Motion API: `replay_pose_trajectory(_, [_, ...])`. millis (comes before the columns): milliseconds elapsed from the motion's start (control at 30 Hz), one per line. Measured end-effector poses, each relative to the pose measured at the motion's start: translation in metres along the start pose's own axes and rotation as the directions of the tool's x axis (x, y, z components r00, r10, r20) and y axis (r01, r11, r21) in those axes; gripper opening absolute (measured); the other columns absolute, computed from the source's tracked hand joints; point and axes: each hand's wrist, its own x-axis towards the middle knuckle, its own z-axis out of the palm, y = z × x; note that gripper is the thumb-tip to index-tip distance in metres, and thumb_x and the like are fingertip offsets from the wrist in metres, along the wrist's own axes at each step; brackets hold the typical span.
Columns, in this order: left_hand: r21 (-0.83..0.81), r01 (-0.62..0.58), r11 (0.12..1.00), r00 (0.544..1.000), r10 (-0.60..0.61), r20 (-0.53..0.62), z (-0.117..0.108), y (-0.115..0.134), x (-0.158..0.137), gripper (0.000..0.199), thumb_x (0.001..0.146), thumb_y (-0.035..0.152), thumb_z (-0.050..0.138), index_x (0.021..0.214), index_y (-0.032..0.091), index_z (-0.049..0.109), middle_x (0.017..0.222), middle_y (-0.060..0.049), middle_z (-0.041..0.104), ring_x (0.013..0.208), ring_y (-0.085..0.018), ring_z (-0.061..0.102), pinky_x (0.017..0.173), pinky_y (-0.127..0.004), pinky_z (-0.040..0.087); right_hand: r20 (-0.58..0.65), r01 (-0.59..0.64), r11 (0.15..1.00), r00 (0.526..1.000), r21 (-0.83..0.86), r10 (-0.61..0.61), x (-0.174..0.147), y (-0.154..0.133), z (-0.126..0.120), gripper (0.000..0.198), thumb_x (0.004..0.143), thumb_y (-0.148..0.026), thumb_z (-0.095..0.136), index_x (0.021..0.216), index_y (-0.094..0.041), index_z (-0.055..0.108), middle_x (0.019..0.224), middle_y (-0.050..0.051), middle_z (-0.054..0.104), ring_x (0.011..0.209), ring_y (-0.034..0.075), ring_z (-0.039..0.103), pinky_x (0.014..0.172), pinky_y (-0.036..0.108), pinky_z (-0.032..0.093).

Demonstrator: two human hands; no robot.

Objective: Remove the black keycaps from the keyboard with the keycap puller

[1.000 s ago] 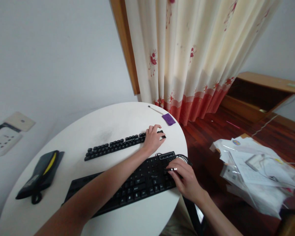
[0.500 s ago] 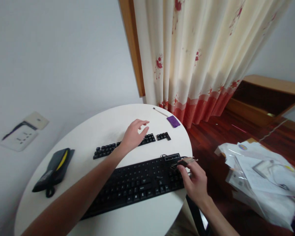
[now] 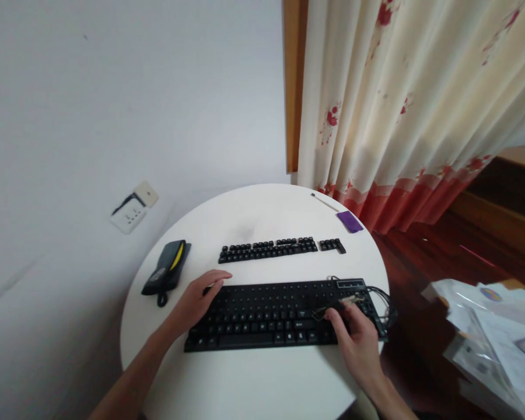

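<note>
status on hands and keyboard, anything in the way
Right hand holds small wire tool over keyboard. Left hand by its left end. Right hand hides part of keyboard.

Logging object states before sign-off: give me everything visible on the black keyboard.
The keyboard is black, long and plastic-looking, lying flat on the white table. Keycaps fill the lower main rows; the upper rows show small studs, apparently capless. A pale-outlined panel marks its upper right; dark cables loop by the right end. The left hand is at its left end, contact unclear. The right hand, holding a wire-ended tool, hides part of the right side.
</note>
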Motion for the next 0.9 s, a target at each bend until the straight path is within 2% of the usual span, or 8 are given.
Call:
replay_pose_trajectory(233, [-0.101,0.012,0.995,0.999,-0.007,0.048,0.004,0.002,-0.019,0.033,0.096,0.036,0.041,0.103,0.024,0.072,0.111,-0.004,0.072,0.108,-0.022,0.065,0.102,-0.039,0.049,-0.018,-0.014,0.999,1.0,-0.051,0.013,0.006,0.025,-0.015,0.02,0.091,-0.037,0.063,0.087,-0.017,0.066,0.08,0.005,0.07,0.071,0.02,0.065,0.063,0.029,0.051])
replay_pose_trajectory(400, [-0.154,-0.028,0.988,0.998,0.037,0.06,-0.005,-0.004,-0.013,0.031,0.097,0.034,0.043,0.106,0.022,0.07,0.111,-0.006,0.07,0.106,-0.02,0.064,0.098,-0.036,0.05,-0.039,0.005,0.992,0.999,-0.125,-0.01,0.019,0.017,-0.014,0.021,0.089,-0.039,0.065,0.089,-0.018,0.067,0.08,0.004,0.07,0.072,0.02,0.064,0.067,0.03,0.05])
replay_pose_trajectory(467, [-0.159,-0.049,0.986,0.996,0.061,0.07,-0.012,-0.008,-0.01,0.028,0.097,0.033,0.046,0.106,0.021,0.07,0.11,-0.006,0.07,0.103,-0.019,0.065,0.095,-0.033,0.051,-0.048,0.018,0.993,0.999,-0.114,-0.024,0.022,0.006,-0.005,0.019,0.09,-0.037,0.064,0.09,-0.018,0.067,0.08,0.004,0.07,0.072,0.02,0.065,0.068,0.03,0.049])
replay_pose_trajectory(567, [-0.148,-0.074,0.986,0.991,0.089,0.099,-0.02,-0.01,-0.011,0.025,0.096,0.032,0.049,0.104,0.022,0.071,0.106,-0.005,0.071,0.098,-0.018,0.065,0.089,-0.03,0.051,0.007,0.051,0.996,0.999,-0.079,-0.051,0.022,-0.016,0.014,0.017,0.091,-0.035,0.063,0.084,-0.019,0.067,0.08,0.003,0.07,0.073,0.02,0.065,0.067,0.029,0.048])
replay_pose_trajectory(667, [-0.125,-0.072,0.99,0.992,0.083,0.09,-0.026,-0.008,-0.022,0.022,0.094,0.032,0.054,0.1,0.021,0.072,0.101,-0.005,0.07,0.094,-0.018,0.065,0.084,-0.029,0.051,0.121,0.125,0.992,0.985,-0.015,-0.122,0.021,-0.041,0.036,0.015,0.092,-0.031,0.061,0.084,-0.02,0.066,0.077,0.002,0.069,0.071,0.018,0.064,0.066,0.028,0.048])
replay_pose_trajectory(800, [-0.135,-0.001,0.991,0.989,0.021,0.144,-0.026,-0.006,-0.051,0.019,0.087,0.031,0.064,0.101,0.022,0.073,0.098,-0.004,0.067,0.083,-0.016,0.063,0.077,-0.028,0.051,0.215,0.227,0.973,0.949,0.039,-0.23,0.026,-0.067,0.061,0.017,0.092,-0.028,0.06,0.078,-0.02,0.062,0.071,0.001,0.064,0.066,0.016,0.059,0.065,0.028,0.045])
replay_pose_trajectory(900, [-0.156,0.071,0.985,0.977,-0.038,0.209,-0.021,-0.006,-0.071,0.022,0.08,0.03,0.071,0.1,0.023,0.073,0.098,-0.003,0.063,0.079,-0.015,0.06,0.072,-0.026,0.051,0.279,0.233,0.968,0.927,0.095,-0.25,0.034,-0.079,0.08,0.015,0.093,-0.028,0.058,0.081,-0.02,0.063,0.074,0.002,0.064,0.069,0.017,0.059,0.067,0.029,0.045])
